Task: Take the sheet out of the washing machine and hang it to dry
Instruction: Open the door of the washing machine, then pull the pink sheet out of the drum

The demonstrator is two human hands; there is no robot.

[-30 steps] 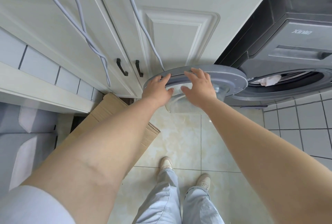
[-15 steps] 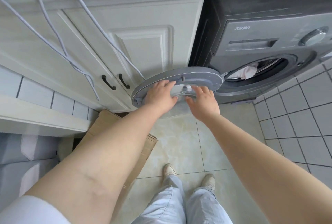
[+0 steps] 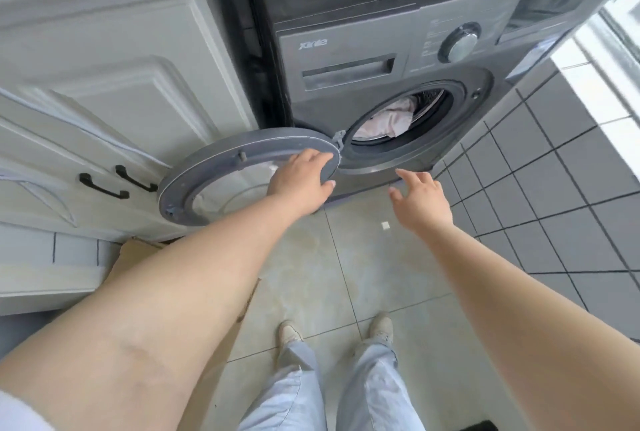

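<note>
Door (image 3: 249,174) of the washing machine (image 3: 398,60) now swung wide, lying nearly flat against the white cupboard (image 3: 114,101) at centre left; half a second back, both hands on its rim, edge-on to the camera. Drum mouth fully exposed as a result, so the way to the laundry stands open.

Left hand (image 3: 301,178) resting on the door's right rim near the hinge, fingers laid over the edge, not clenched. Right hand (image 3: 420,200) off the door since then, released, fingers spread and relaxed, hovering low right of centre just below the drum opening, holding nothing.

Sheet (image 3: 388,119), pale and crumpled, lying inside the drum at upper centre, untouched.

Probably next: right hand up into the opening. Free room there: bare floor tiles (image 3: 346,257) under the hand, grey wall tiles (image 3: 554,188) at right well apart. Edges to mind: dark rubber seal round the opening, hinge between door and drum, where wet cloth could snag. Cardboard (image 3: 138,257) at lower left under the door, out of the path.
</note>
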